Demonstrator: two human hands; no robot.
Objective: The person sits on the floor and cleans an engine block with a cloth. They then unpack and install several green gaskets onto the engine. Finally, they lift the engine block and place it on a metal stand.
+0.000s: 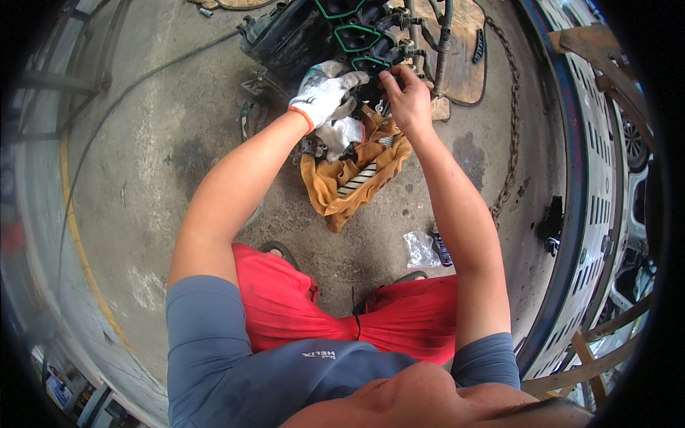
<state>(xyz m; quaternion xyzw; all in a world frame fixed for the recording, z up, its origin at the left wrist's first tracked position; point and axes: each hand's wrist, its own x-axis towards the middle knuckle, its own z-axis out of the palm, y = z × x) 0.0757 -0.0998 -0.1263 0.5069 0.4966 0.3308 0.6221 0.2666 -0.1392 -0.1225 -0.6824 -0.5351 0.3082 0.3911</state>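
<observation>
Far left, a thin black cable (187,55) is laid across the stained grey concrete floor (143,192). At top centre, a bulky black ribbed assembly, apparently a plastic manifold, (289,43) is positioned ahead of the knees, its row of ports rimmed with green gaskets. It is judged stiff, moderately heavy and possibly oily; hold is best taken on its solid outer body.

At its near edge, the left hand (325,89), covered by a white, grey-palmed glove with an orange cuff, is placed with fingers bent; whether anything is pinched cannot be told. Below it, a crumpled mustard-brown cloth (325,189) is spread on the floor. The nearest thin green gasket (370,58) is judged light, soft and easily stretched; it is best lifted by its rim.

At that gasket's right end, the bare right hand (412,100) is held, thumb and forefinger nearly together; whether the rim is pinched cannot be told. Further right, a crinkled clear plastic bag (419,250) and a rusty steel chain (510,135) are noted on the floor.
</observation>
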